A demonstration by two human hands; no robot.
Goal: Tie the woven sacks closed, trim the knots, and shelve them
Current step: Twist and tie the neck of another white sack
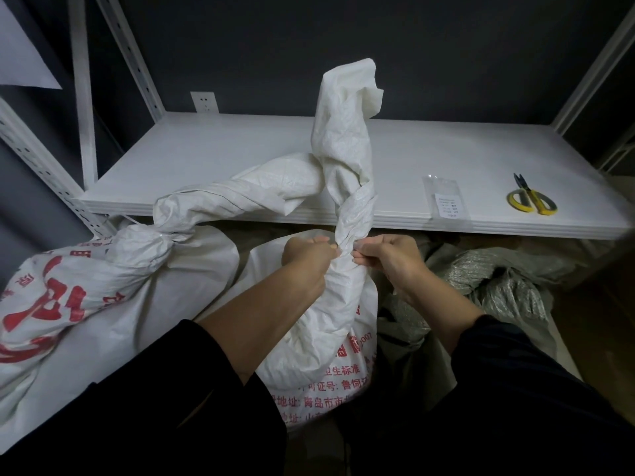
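Observation:
A white woven sack (330, 324) with red print stands in front of me, its neck twisted and rising above the shelf edge. My left hand (305, 257) grips the gathered neck from the left. My right hand (388, 257) pinches the neck from the right, both at the same height. Whether a tie runs between my fingers I cannot tell. A second sack (86, 304) lies at the left, its neck bound with a thin tie, and its long tail rests on the white shelf (213, 156). Yellow-handled scissors (531, 199) lie on the shelf at the right.
A small clear packet with a label (446, 199) lies on the shelf left of the scissors. Grey silvery bags (498, 286) are heaped on the floor at the right. White slotted uprights (82, 97) frame the shelf; a wall socket (205, 102) sits behind.

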